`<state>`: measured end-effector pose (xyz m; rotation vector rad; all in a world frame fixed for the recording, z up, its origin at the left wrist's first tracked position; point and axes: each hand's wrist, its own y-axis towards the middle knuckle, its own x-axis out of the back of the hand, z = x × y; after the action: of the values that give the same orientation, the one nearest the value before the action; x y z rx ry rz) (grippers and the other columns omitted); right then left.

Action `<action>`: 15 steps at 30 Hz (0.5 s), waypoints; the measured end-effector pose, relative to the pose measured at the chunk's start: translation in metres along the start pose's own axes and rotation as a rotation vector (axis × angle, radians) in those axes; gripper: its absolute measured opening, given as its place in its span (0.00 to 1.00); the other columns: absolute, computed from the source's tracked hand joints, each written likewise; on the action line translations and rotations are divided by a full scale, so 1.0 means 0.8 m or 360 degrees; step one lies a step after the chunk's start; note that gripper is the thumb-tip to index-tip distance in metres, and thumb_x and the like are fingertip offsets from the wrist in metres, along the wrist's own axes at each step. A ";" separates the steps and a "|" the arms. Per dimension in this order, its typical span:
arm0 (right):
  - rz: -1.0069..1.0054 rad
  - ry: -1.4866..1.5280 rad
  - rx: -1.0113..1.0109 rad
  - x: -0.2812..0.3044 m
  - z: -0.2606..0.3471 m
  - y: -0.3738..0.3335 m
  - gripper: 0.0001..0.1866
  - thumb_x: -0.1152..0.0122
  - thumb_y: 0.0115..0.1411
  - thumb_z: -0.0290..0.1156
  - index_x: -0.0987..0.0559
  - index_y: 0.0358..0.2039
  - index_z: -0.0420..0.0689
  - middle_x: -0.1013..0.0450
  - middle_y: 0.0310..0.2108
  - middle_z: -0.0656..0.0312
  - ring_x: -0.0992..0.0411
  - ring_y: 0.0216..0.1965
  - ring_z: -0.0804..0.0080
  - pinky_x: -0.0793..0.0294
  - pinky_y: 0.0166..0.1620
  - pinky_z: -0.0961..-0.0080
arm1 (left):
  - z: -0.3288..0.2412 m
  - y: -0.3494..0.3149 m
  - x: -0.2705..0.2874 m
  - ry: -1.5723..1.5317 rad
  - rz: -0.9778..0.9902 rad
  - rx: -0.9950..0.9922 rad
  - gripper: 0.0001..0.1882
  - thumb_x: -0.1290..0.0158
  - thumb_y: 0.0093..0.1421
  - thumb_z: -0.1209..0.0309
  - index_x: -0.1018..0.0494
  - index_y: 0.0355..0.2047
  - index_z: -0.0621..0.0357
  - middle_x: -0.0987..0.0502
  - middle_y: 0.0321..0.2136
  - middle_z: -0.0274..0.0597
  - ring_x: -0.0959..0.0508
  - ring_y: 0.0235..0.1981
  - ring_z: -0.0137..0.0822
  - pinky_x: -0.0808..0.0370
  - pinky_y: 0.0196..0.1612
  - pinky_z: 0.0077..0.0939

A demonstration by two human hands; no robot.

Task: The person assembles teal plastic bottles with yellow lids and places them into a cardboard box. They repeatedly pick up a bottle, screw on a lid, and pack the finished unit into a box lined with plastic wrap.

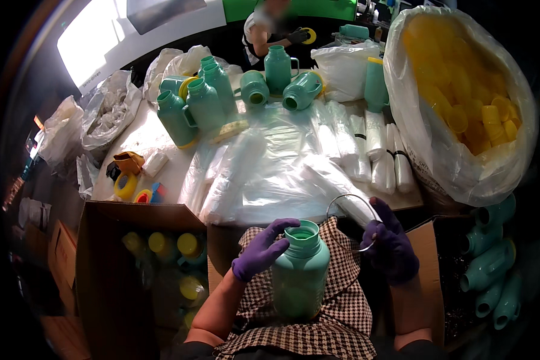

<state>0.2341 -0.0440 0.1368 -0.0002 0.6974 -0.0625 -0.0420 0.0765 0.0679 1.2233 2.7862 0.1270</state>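
Observation:
Upright between my legs stands a teal green flask body (300, 279) with a bare, uncapped neck. My left hand (264, 247), in a purple glove, cups the left side of that neck, thumb and fingers apart around it. A thin metal ring (342, 195) is pinched in my purple-gloved right hand (391, 246), held to the right of the flask and a little above its mouth. The ring does not touch the flask. A black and white checked apron (348, 288) covers my lap behind and below the flask.
Ahead, a white table (139, 129) bears rolled clear plastic bags (240, 174) and several green jugs (204, 102). A big sack of yellow parts (492, 123) stands right. Cardboard boxes (96, 264) flank me; green jugs (489, 267) lie right. Another person (261, 39) works across the table.

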 end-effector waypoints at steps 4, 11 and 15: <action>0.0034 -0.0203 -0.0474 -0.014 -0.068 0.045 0.21 0.41 0.68 0.25 0.29 0.61 0.42 0.24 0.34 0.65 0.29 0.29 0.82 0.27 0.35 0.82 | 0.019 -0.026 -0.022 -0.0648 -0.0296 -0.0225 0.40 0.47 0.67 0.52 0.50 0.71 0.57 0.30 0.58 0.49 0.28 0.57 0.37 0.35 0.63 0.33; 0.0226 -0.0888 -0.0261 -0.025 -0.094 0.042 0.23 0.34 0.63 0.29 0.24 0.57 0.37 0.22 0.42 0.64 0.27 0.41 0.81 0.25 0.45 0.79 | 0.008 -0.049 -0.028 -0.0416 -0.0507 0.0003 0.43 0.39 0.62 0.61 0.47 0.71 0.62 0.33 0.63 0.47 0.33 0.64 0.37 0.39 0.67 0.34; 0.0374 -0.1268 0.0179 -0.007 -0.123 0.051 0.31 0.36 0.62 0.40 0.29 0.61 0.35 0.29 0.56 0.58 0.33 0.57 0.72 0.34 0.61 0.69 | -0.006 -0.060 -0.028 -0.0167 -0.0507 0.0011 0.40 0.39 0.62 0.67 0.45 0.70 0.65 0.35 0.65 0.48 0.34 0.65 0.37 0.39 0.68 0.33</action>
<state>0.1691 -0.0008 0.0639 0.1568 -0.1062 0.1212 -0.0627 0.0274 0.0682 0.7479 2.8442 0.0275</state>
